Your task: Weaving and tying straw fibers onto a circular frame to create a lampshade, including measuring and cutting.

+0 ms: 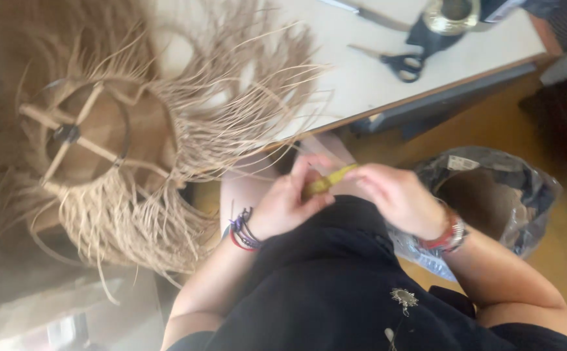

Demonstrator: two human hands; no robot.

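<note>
My left hand (288, 201) and my right hand (397, 195) meet in front of my lap and pinch a small yellow-green strip (326, 182) between their fingers. The strip runs from the left fingers up toward the right fingers. Cord bracelets circle my left wrist, and a red band and a watch circle my right. A straw lampshade (134, 143) with a round wire frame and long loose fibres hangs over the table edge just left of my left hand.
Black-handled scissors (402, 64) lie on the pale table (361, 91) at the top, beside a dark object with a brass ring (449, 16). An open clear plastic bag (491, 195) sits on the wooden floor to my right.
</note>
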